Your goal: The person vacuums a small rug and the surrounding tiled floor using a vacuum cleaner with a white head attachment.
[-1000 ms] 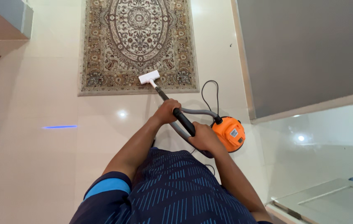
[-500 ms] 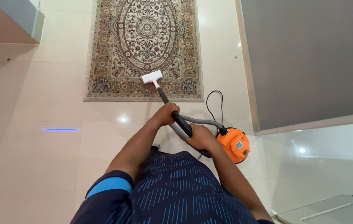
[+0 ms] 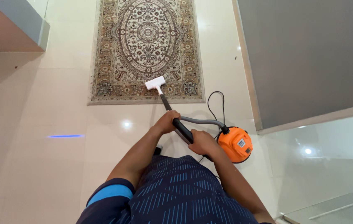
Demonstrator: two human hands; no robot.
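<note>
Both my hands grip the black wand of a vacuum cleaner. My left hand is wrapped around it higher up toward the nozzle, and my right hand holds the handle end close to my body. The white nozzle rests on the near edge of a patterned beige and brown rug. A grey hose runs from the wand to the round orange vacuum body, which sits on the floor just right of my right hand.
A black power cord loops on the glossy cream tiles behind the vacuum. A large dark grey surface fills the right side. A grey-edged ledge stands at the upper left. A pale countertop shows at the lower right.
The view has shifted so the rug, the nozzle and the orange vacuum body sit lower in the frame. My hands keep the same grip on the wand.
</note>
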